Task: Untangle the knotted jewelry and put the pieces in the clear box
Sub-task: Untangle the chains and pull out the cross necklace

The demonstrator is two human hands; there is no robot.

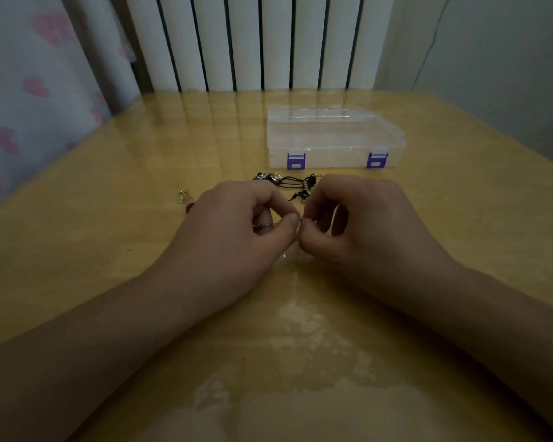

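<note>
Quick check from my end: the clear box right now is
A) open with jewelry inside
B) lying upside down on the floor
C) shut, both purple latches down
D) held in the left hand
C: the clear box sits on the table beyond both hands, lid down and purple latches fastened.

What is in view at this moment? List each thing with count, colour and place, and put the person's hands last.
clear box: one, transparent with two purple latches, lid closed, far centre-right of table.
black cord jewelry: one tangle, black with silver bits, just beyond the hands.
small silver piece: one, silver, left of the hands.
thin chain: one, silvery, pinched between both hands.
table: one, glossy yellow-tan.
radiator: one, white, behind the table.
left hand: pinching the chain.
right hand: pinching the chain.
</note>
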